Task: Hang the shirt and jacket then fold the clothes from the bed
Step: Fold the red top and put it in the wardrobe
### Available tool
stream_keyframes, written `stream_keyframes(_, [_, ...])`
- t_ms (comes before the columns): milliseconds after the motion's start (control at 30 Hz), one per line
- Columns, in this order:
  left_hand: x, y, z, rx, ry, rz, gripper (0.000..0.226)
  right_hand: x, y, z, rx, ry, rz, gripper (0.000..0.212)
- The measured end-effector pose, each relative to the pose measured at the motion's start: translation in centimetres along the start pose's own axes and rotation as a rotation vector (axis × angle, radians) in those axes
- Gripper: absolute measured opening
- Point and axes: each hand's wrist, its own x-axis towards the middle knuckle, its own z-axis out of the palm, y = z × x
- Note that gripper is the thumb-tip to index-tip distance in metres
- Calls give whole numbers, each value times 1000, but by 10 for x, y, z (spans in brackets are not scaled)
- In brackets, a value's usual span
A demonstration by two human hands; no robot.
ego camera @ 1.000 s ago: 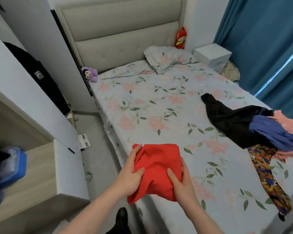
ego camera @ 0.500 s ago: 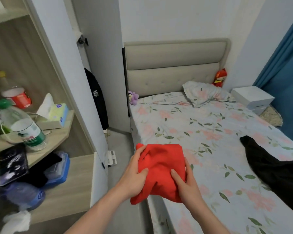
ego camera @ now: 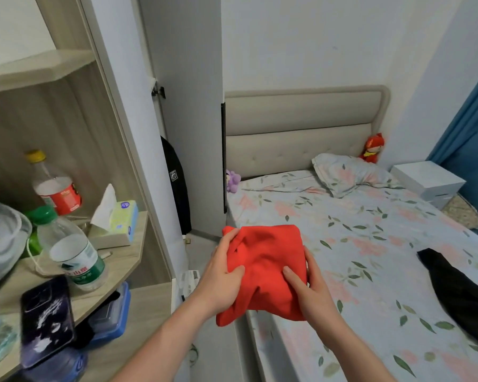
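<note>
A folded red garment (ego camera: 268,260) is held over the left edge of the bed (ego camera: 370,244), lifted a little above the floral sheet. My left hand (ego camera: 221,274) grips its left side with the thumb on top. My right hand (ego camera: 312,290) grips its right side, thumb pressed on the cloth. A black garment (ego camera: 464,288) lies on the bed at the right edge of view. A black jacket (ego camera: 177,186) hangs between the wardrobe door and the headboard.
An open wooden shelf unit (ego camera: 116,260) stands at the left with bottles (ego camera: 75,257), a tissue box (ego camera: 116,221) and a phone (ego camera: 46,318). A white wardrobe door (ego camera: 188,106) stands open. A pillow (ego camera: 348,175), two plush toys and a white nightstand (ego camera: 428,180) are at the bed's head.
My view has swung up and to the left, toward the shelves and wardrobe. Both hands keep their grip on the red garment, which has lifted from the bed edge.
</note>
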Motion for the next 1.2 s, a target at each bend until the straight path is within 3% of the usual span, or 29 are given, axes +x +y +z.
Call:
stream_keyframes(467, [174,9,-37,-42,101,-17,72,195,-35,34,-10,-120,18,70])
stream_keyframes(733, [268,18,-70,-40,261,-21,78,309,-83,67,6,-255,-63,62])
stream_keyframes(1200, [432,16,-143,-51,343,13,77,467,-137,154,4,-220,-86,65])
